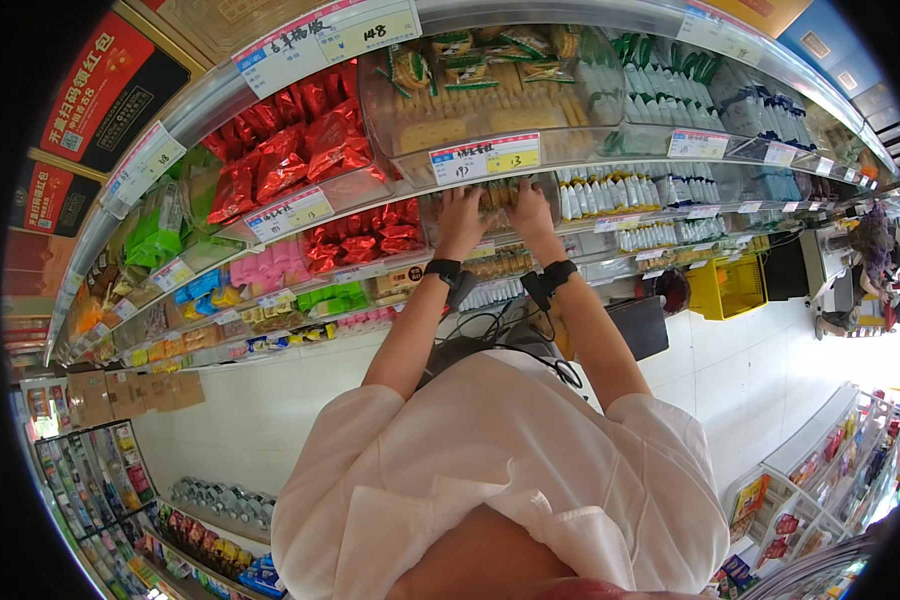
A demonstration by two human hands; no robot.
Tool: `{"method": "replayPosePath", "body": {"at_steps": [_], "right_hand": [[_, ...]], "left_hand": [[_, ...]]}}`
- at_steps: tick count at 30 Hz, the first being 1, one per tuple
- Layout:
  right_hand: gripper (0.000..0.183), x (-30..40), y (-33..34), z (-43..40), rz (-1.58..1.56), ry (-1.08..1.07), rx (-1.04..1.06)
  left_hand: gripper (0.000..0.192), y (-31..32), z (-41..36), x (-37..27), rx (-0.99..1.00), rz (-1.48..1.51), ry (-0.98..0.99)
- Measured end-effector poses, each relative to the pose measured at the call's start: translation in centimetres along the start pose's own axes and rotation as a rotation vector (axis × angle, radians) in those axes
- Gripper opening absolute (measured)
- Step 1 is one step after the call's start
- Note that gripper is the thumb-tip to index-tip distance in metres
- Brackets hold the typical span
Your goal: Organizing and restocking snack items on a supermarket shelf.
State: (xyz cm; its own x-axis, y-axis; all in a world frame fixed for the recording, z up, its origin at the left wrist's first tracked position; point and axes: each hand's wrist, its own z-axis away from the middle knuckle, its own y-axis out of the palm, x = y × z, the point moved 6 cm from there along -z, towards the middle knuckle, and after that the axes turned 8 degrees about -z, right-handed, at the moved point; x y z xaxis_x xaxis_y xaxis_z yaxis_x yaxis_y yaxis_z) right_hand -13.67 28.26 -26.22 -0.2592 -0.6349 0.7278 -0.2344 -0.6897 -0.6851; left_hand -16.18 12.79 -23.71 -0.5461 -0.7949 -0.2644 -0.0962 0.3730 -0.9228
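Both my hands reach into a clear plastic bin on the second shelf tier, below the price tag. My left hand is at the bin's left side, fingers spread over wrapped biscuits. At the right side is my right hand, fingertips pointing into the bin, apart from my left. The upper shelf edge partly hides the fingertips, so whether either hand grips a packet is unclear. Red foil packets lie left of my hands, white packets with yellow ends to the right. Above sits a bin of wrapped biscuits.
Clear shelf edges with price tags curve across the view. Black cables hang between my forearms and body. A yellow basket and a dark panel stand to the right. Cardboard boxes are at the left; further shelves lie behind me.
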Motion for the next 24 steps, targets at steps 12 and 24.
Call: {"method": "replayPosePath", "body": {"at_steps": [12, 24], "right_hand": [[0.049, 2.4, -0.2, 1.4, 0.206, 0.077, -0.053], [0.050, 1.2, -1.0, 2.4, 0.176, 0.001, 0.154]], "left_hand": [[0.029, -0.5, 0.0, -0.8, -0.023, 0.224, 0.151], [0.026, -0.4, -0.1, -1.7, 0.036, 0.135, 0.133]]}}
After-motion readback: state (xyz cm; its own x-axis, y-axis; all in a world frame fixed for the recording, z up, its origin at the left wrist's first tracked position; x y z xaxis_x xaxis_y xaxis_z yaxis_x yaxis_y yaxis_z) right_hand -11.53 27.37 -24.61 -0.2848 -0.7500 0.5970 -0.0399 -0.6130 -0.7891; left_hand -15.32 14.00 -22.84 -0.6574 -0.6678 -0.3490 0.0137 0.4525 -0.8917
